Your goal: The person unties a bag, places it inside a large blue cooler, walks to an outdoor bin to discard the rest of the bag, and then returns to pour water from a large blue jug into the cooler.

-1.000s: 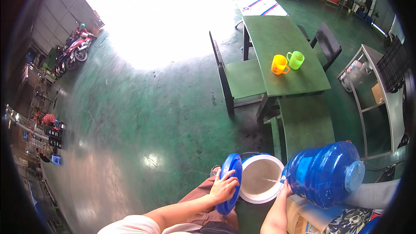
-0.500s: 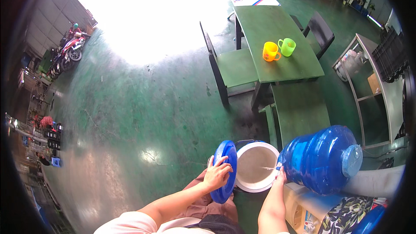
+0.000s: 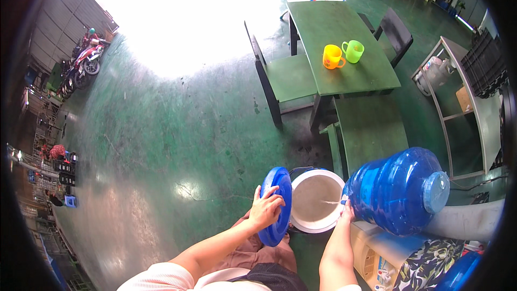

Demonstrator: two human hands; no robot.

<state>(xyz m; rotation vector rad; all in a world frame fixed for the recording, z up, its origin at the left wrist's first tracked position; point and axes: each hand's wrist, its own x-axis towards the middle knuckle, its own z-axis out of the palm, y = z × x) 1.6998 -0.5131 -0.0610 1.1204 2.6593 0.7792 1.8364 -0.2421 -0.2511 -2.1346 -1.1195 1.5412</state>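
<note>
My left hand [image 3: 265, 210] grips a round blue lid [image 3: 278, 229], tilted on edge at the left side of a bucket. This bucket [image 3: 318, 230] has a thick white rim and is uncovered, with liquid inside. On its right lies a large blue water jug [image 3: 385, 191], on its side with the capped end [image 3: 436, 192] to the right. The fingers of my right hand [image 3: 348, 214] are closed on a small tap [image 3: 344, 200] at the jug's left end. A thin stream of water [image 3: 329, 202] runs from it into the bucket.
Ahead stands a green table [image 3: 344, 27] with an orange mug [image 3: 332, 57] and a green mug [image 3: 353, 52]. A green bench [image 3: 371, 129] and a chair [image 3: 288, 78] adjoin it. A metal shelf frame [image 3: 458, 124] is at right, a cardboard box [image 3: 366, 250] below the jug.
The view has shifted slightly, so everything sits a little higher in it. Both hands keep their hold on the lid and the tap, and the water still flows.
</note>
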